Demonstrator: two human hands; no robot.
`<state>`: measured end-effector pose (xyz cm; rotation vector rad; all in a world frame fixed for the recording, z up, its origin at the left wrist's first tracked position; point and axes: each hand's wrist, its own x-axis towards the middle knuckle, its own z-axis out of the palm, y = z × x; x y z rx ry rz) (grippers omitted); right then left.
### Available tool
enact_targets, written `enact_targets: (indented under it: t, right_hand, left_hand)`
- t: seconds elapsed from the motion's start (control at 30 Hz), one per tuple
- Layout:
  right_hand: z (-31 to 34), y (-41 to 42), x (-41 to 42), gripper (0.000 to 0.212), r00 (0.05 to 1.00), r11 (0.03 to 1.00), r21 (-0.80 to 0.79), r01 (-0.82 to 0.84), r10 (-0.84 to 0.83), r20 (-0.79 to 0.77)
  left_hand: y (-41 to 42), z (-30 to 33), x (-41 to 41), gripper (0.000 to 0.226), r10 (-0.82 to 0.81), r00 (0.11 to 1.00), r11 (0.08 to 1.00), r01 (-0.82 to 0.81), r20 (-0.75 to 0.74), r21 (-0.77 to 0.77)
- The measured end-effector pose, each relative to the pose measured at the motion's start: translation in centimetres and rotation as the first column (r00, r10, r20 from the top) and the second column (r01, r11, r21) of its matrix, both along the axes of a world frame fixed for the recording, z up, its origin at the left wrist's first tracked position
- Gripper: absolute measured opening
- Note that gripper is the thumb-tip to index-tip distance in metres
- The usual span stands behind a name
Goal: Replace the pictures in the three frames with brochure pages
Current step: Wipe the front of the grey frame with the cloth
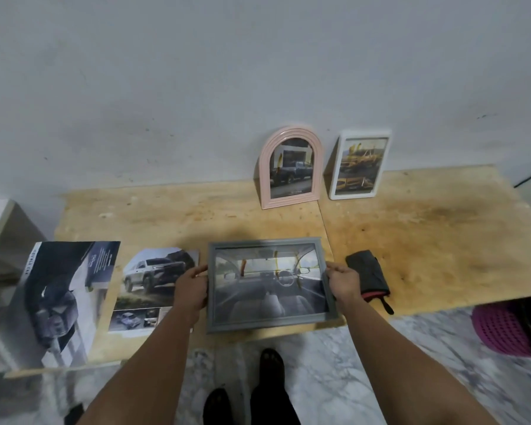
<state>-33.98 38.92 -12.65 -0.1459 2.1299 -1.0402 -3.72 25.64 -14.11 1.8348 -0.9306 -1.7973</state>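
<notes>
Fingers of the left hand (192, 288) curl round the left edge of the grey frame (270, 280), thumb on the front near its upper left corner; the right hand (344, 283) grips the right edge the same way, thumb on top. Between the two hands the grey frame is held face up over the near edge of the table (442, 240), showing a car-interior page. Just left of the frame lies a loose page (154, 289) with a silver SUV, partly under the left wrist, and further left a brochure (62, 299). Just right of the frame lies a black pouch (369, 276). Beyond the frame, against the wall (196, 87), stand a pink arched frame (291, 168) and, to its right, a white frame (360, 164), each holding a vehicle picture.
</notes>
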Motion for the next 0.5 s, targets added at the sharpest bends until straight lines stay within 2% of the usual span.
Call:
enact_targets:
  t: [0.07, 0.13, 0.2, 0.3, 0.37, 0.5]
  right_hand:
    - [-0.6, -0.6, 0.0, 0.020, 0.987, 0.990, 0.030, -0.140, 0.142, -0.078]
    - [-0.7, -1.0, -0.5, 0.019, 0.952, 0.966, 0.130, -0.225, 0.246, -0.181]
    - [-0.5, -1.1, -1.8, 0.022, 0.926, 0.956, 0.195, -0.221, 0.268, -0.266]
    - [0.2, -1.4, -4.4, 0.020, 0.845, 0.933, 0.338, -0.123, 0.277, -0.457]
    - [0.4, -1.3, -6.4, 0.032, 0.855, 0.876, 0.477, -0.071, 0.300, -0.424]
    - [-0.6, -0.5, -9.5, 0.062, 0.936, 0.727, 0.671, -0.146, 0.322, -0.145]
  left_hand:
    - [-0.3, -1.1, -0.9, 0.024, 0.024, 0.999, 0.998, -0.021, 0.048, -0.060]
    - [-0.7, -2.2, -1.5, 0.031, 0.038, 0.991, 0.994, -0.024, 0.132, -0.111]
    - [-1.0, -2.6, -1.9, 0.037, 0.034, 0.983, 0.992, -0.011, 0.182, -0.126]
    - [-1.6, -4.5, -1.8, 0.041, 0.033, 0.972, 0.993, -0.006, 0.234, -0.117]
    - [-1.9, -5.1, -1.8, 0.040, 0.044, 0.966, 0.992, -0.011, 0.255, -0.130]
    - [-1.8, -3.8, -2.6, 0.041, 0.063, 0.966, 0.990, -0.028, 0.251, -0.140]
